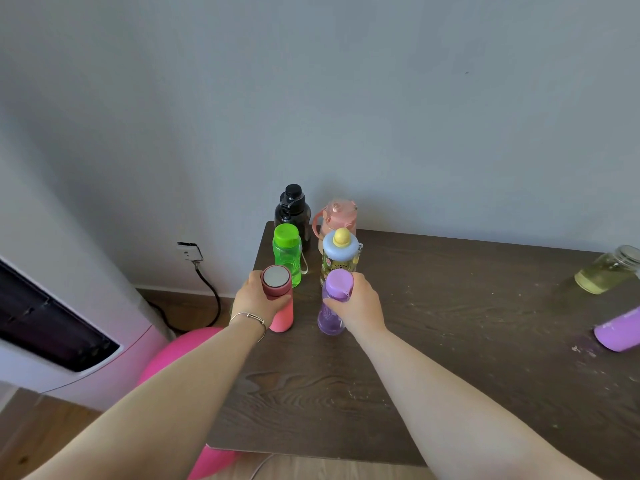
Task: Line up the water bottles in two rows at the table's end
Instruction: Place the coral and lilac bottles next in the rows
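Observation:
Two rows of bottles stand along the left end of the dark wooden table [450, 341]. The left row holds a black bottle [292, 211] by the wall, a green bottle [287, 252], then a pink bottle with a silver top [281, 306], gripped by my left hand [254, 299]. In the right row stand a pale pink bottle with a handle [337, 216], a clear bottle with a blue lid and yellow knob [339, 254], and a purple bottle [334, 306], which my right hand [356, 303] grips near its cap. Both held bottles stand upright on the table.
At the right edge of the view lie a glass jar with yellowish liquid [609, 270] and a purple-sleeved bottle [620, 332]. A pink ball [176, 351] sits on the floor left of the table, beside a white appliance [69, 341]. A wall socket with a black cable [190, 252] is behind.

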Motion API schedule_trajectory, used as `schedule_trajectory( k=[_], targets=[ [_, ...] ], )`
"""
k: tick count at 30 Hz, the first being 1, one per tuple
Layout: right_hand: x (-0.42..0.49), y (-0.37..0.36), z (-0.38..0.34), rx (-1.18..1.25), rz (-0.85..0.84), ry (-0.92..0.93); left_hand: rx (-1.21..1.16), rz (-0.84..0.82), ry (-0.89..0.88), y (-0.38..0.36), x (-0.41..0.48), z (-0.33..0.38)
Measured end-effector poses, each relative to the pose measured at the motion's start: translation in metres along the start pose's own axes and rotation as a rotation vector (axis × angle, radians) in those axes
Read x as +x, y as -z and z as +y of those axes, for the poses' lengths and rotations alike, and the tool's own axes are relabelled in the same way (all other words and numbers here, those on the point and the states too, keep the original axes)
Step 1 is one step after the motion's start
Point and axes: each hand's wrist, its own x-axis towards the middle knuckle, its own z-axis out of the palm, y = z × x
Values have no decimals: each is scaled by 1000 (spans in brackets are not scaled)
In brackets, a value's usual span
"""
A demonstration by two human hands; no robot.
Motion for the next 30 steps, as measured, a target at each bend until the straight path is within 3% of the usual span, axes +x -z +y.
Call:
schedule_trajectory(
  k=[12,17,23,30],
  targets=[
    [15,9,-4,-51,-174,-128,22,-47,-89,6,-3,10],
    [11,16,-6,-108,-174,-89,255,-68,-205,12,-3,19],
    [-8,34,-4,-382,-127,51,649,-82,-476,7,-13,31],
    [-42,56,23,-801,-17,230,765,-143,-660,-13,-41,50]
  ],
)
